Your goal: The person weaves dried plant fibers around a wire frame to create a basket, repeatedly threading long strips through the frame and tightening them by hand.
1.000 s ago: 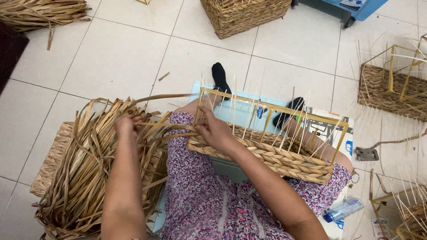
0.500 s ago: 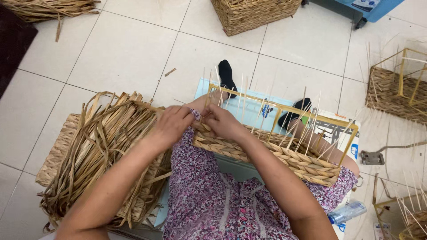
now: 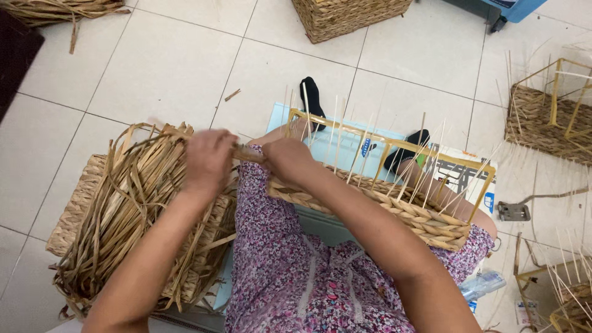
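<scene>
Seemingly, from the head view, we are twisting a dried fibre strand (image 3: pixel 246 153) to weave into the half-woven basket (image 3: pixel 394 209) on our lap. Our left hand (image 3: pixel 208 160) is closed around the strand's outer end, and our right hand (image 3: pixel 287 159) pinches it where it meets the basket's near corner; the strand runs taut between the two grips. We judge the step goes best if we keep that tension even, twisting tightly before tucking behind the thin upright stakes (image 3: pixel 394 160) just beyond the right grip. Below the left grip lies the loose fibre bundle (image 3: pixel 123 216), close enough for the next strand.
</scene>
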